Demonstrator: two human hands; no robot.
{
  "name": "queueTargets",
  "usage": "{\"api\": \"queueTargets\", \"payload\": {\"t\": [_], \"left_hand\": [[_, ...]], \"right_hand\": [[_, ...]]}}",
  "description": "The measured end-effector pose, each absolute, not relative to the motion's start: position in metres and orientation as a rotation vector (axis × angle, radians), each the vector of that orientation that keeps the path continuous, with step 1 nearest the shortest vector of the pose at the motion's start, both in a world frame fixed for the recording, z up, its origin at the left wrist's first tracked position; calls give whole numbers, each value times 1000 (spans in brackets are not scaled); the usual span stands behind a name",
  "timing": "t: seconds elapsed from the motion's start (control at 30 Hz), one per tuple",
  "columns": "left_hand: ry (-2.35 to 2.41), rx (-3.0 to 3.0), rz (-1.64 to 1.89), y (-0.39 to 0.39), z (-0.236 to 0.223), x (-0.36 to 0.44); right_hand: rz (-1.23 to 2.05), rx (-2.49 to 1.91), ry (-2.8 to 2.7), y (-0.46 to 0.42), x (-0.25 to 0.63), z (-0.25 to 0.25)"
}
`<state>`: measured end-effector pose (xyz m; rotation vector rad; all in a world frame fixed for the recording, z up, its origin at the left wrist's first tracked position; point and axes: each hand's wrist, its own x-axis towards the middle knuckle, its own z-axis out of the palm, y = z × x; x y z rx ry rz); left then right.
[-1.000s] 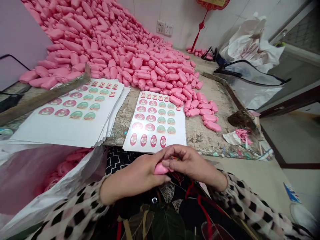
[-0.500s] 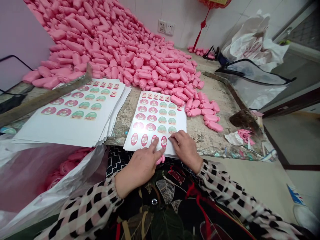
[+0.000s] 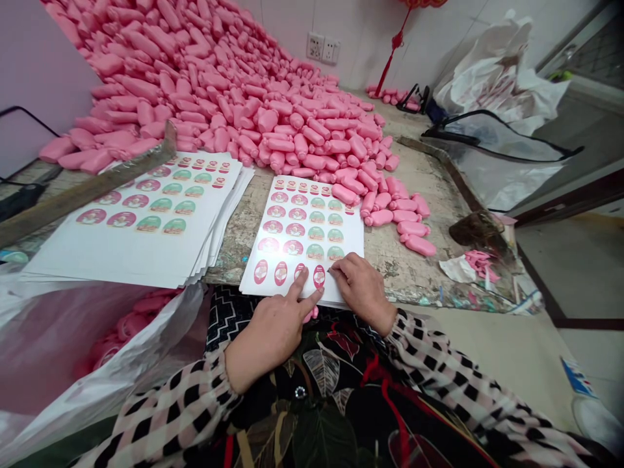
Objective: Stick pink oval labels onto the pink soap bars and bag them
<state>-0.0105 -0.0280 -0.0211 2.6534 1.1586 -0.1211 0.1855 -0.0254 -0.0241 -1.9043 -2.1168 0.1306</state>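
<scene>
A white sticker sheet [image 3: 253, 281] with rows of pink and green labels lies at the table's front edge. Two fingers of my left hand [image 3: 270, 328] are spread on its lowest row, either side of a pink oval sticker. Beneath that palm the end of a small pink bottle [image 3: 311, 314] peeks out, held by the curled fingers; most of it is hidden. My right hand [image 3: 361, 288] is closed in a pinch at the right edge of the last oval sticker [image 3: 318, 276]. A tiny dark tip shows at its fingertips, too small to name.
A large heap of pink bottles [image 3: 234, 97] covers the back of the table. To the left, a stack of sticker sheets [image 3: 121, 257] lies under a wooden strip [image 3: 88, 185]. A plastic bag [image 3: 185, 325] holding pink pieces hangs below. Pink scraps [image 3: 480, 265] lie at right.
Both hands stay almost still on the same oval sticker. The view has shifted very slightly, and a little less of the pink bottle shows under my left hand.
</scene>
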Motion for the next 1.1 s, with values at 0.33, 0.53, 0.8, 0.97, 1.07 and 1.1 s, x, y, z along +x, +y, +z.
{"api": "queueTargets", "payload": {"t": [0.33, 0.53, 0.8, 0.97, 1.07, 1.1], "left_hand": [[1143, 2674, -130, -28, -25, -12], [1148, 2684, -159, -28, -26, -12], [1134, 2673, -106, -29, -31, -14], [1127, 2679, -86, -28, -33, -14], [1119, 2675, -75, -28, -33, -14], [1120, 2670, -71, -28, -33, -14]], "right_hand": [[144, -1903, -2126, -25, 185, -25], [56, -1927, -2182, -25, 184, -23], [159, -1876, -2164, -24, 188, -25], [201, -1878, -2071, -27, 187, -29], [211, -1889, -2046, -28, 187, -29], [225, -1880, -2049, -28, 187, -29]]}}
